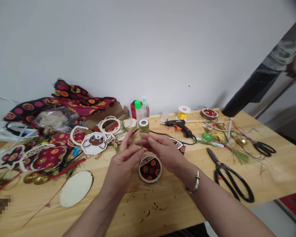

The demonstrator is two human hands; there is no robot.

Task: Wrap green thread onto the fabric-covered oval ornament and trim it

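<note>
My left hand (123, 163) is closed, its thumb and fingertips pinching a thin olive thread (141, 142). Opposite it, my right hand (164, 151) has thumb and fingers drawn together at the upper part of the same strand. Just below both hands is a round ornament (150, 169) with a pale rim, a lattice strip and dark flowered fabric; whether the thread is tied to it I cannot tell. Behind the fingertips stands a spool of olive thread (144, 127).
Large black-handled scissors (228, 177) lie at right, smaller scissors (263, 148) beyond. A glue gun (180, 126) and yellow thread spool (183, 113) sit behind. Fabric ornaments (49, 157), a pale oval disc (76, 188) and patterned cloth (81, 97) crowd the left. Another person (281, 56) stands at right.
</note>
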